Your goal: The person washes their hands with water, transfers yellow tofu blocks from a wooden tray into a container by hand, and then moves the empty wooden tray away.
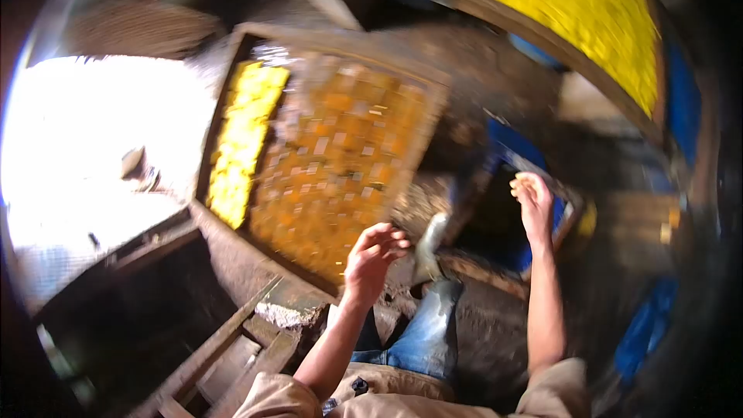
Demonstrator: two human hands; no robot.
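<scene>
My left hand (371, 259) is in the air near the lower right edge of a wooden-framed tray (433, 108). Its fingers are loosely bent and apart, and nothing shows in them. Several rows of orange-brown blocks (333, 155), blurred by motion, fill most of the tray, while bright yellow pieces (246, 139) line its left side. Over a dark box with a blue lining (515, 147) I hold my right hand (534, 205) raised, its fingers loosely curled with no object visible in them.
A raised wooden-edged tray of yellow pieces (573, 15) stands at the upper right. Wooden beams (224, 348) and a dark opening (147, 302) lie at the lower left. Blue sheeting (646, 329) hangs at the right. My jeans (426, 333) and a pale boot (428, 251) show below.
</scene>
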